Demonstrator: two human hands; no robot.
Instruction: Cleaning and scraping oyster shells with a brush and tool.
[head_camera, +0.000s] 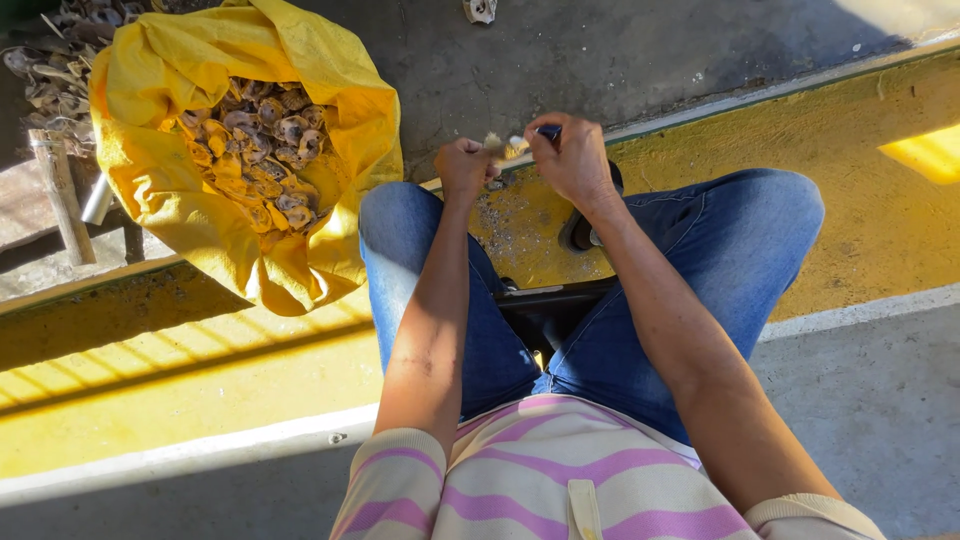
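Mid-work on a single piece, by the look of it: left hand (463, 165) curled into a fist around a small pale shell (497, 147), held out in front of the knees over the yellow floor strip (900, 220); right hand (572, 158) closed around a thin tool (548, 130) with a dark blue handle, its tip hidden but aimed at the shell. Probably scraping or prying at it, judging from the scatter of grey crumbs (500, 215) on the floor right below. Needed for the coming stroke: a firm hold on the left, a short controlled push on the right, tip kept away from the left fingers. Shell itself small, ragged-edged, bright in the sun, too small to make out more. Further to the left, well apart from both hands, an open yellow sack (160, 70) slumped on the floor, filled with brownish shells (265, 140) of the same rough kind; beyond it, a loose heap of darker shells (60, 40) and a wooden handle (62, 195).
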